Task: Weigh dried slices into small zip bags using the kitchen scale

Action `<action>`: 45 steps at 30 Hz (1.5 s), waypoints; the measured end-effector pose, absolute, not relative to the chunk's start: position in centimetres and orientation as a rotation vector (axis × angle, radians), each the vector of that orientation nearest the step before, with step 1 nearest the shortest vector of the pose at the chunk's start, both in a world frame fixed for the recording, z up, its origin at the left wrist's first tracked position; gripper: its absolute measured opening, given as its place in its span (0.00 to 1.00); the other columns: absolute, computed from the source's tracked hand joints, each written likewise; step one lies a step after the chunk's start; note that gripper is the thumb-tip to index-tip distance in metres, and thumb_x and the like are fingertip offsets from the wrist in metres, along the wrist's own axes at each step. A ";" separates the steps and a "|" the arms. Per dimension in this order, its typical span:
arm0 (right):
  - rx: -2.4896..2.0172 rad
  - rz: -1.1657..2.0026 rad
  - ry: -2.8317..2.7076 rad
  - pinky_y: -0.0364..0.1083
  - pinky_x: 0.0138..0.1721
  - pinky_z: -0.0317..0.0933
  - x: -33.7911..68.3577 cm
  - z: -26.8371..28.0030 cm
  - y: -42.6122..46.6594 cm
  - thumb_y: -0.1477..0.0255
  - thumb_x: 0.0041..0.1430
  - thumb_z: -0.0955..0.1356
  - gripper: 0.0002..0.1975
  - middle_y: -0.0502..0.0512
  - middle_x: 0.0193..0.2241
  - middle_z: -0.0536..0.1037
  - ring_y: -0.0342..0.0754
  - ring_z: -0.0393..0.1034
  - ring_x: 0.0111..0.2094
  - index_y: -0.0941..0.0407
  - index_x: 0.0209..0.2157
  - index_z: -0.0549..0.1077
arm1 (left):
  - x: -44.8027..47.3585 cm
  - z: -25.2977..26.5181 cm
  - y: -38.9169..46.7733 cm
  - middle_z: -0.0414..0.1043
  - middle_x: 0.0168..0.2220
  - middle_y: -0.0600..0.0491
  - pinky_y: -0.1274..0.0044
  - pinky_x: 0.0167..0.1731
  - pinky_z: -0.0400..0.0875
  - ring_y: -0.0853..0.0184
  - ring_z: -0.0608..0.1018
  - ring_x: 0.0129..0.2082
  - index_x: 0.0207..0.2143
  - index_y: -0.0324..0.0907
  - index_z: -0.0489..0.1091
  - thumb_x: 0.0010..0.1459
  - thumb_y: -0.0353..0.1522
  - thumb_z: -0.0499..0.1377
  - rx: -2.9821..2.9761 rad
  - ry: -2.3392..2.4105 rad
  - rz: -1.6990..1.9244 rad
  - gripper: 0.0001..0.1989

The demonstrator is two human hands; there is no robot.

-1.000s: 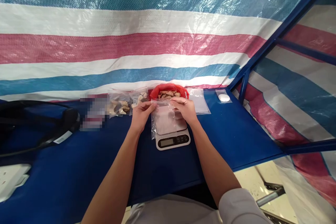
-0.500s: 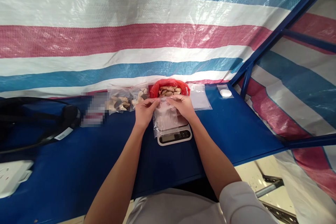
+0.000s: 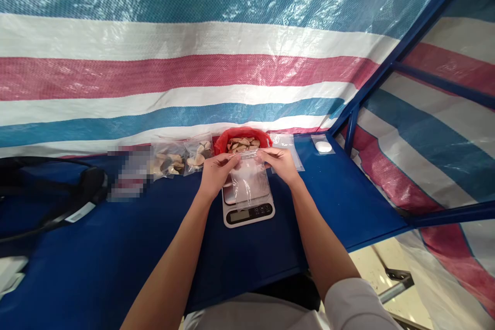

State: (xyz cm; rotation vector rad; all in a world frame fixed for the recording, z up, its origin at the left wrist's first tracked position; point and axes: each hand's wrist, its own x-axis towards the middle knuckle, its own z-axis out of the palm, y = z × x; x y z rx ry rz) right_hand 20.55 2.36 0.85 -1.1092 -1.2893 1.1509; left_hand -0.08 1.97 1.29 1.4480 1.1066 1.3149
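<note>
Between my two hands hangs a clear plastic zip bag (image 3: 251,183), with nothing visible inside. My left hand (image 3: 217,171) pinches its top left corner between thumb and finger. At the top right corner, my right hand (image 3: 281,164) pinches it the same way. Under the bag lies a white kitchen scale (image 3: 249,220) with a dark display and button strip; the bag covers part of its metal plate. Just behind my hands stands a red plastic bag (image 3: 222,143), its mouth spread wide around dried brown slices (image 3: 243,143).
Left of the red bag lie two filled clear bags, one with brown pieces (image 3: 170,164) and one with pale slices (image 3: 199,157). To the right are flat clear bags (image 3: 296,157) and a white oval object (image 3: 324,147). A black headset (image 3: 88,185) rests far left. Striped sheeting (image 3: 185,77) hangs behind.
My hands have moved apart, stretching the top of the clear bag straight between them. The camera view has shifted slightly, so the tabletop things sit lower and farther left.
</note>
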 end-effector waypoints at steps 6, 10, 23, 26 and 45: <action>-1.158 1.148 -1.264 0.47 0.29 0.75 25.6 1.4 3.4 0.54 0.46 0.77 0.19 0.52 0.30 0.84 0.52 0.80 0.31 0.54 0.35 0.84 | 2.1 2.1 2.3 0.77 0.24 0.53 0.74 0.36 0.71 0.64 0.77 0.28 0.27 0.43 0.79 0.57 0.44 0.65 1.535 1.122 1.264 0.15; -1.232 1.115 -1.232 0.46 0.27 0.74 29.2 1.2 4.9 0.54 0.45 0.78 0.20 0.55 0.28 0.83 0.51 0.79 0.30 0.56 0.33 0.84 | 4.2 2.3 2.3 0.81 0.33 0.51 0.72 0.40 0.72 0.60 0.80 0.35 0.33 0.45 0.81 0.59 0.41 0.63 1.674 1.168 1.301 0.11; -1.324 1.068 -1.163 0.42 0.25 0.74 34.3 -0.8 10.6 0.51 0.40 0.79 0.26 0.56 0.29 0.82 0.46 0.76 0.29 0.59 0.32 0.81 | 11.7 -0.6 2.6 0.76 0.50 0.43 0.63 0.52 0.72 0.55 0.77 0.50 0.47 0.42 0.76 0.66 0.33 0.56 2.747 0.992 0.859 0.12; -1.378 0.995 -1.263 0.43 0.24 0.73 34.1 -1.6 11.6 0.51 0.45 0.76 0.24 0.55 0.30 0.81 0.47 0.76 0.29 0.58 0.33 0.80 | 12.4 -1.0 2.6 0.74 0.52 0.43 0.62 0.55 0.70 0.54 0.74 0.55 0.48 0.41 0.75 0.67 0.34 0.55 2.868 1.018 0.725 0.12; -1.314 -0.162 -2.334 0.53 0.64 0.61 31.3 -3.0 8.6 0.70 0.69 0.62 0.17 0.57 0.64 0.69 0.54 0.66 0.62 0.54 0.54 0.77 | 13.6 -0.5 2.5 0.73 0.54 0.43 0.64 0.54 0.67 0.54 0.74 0.53 0.50 0.39 0.75 0.69 0.39 0.52 2.924 1.162 0.263 0.17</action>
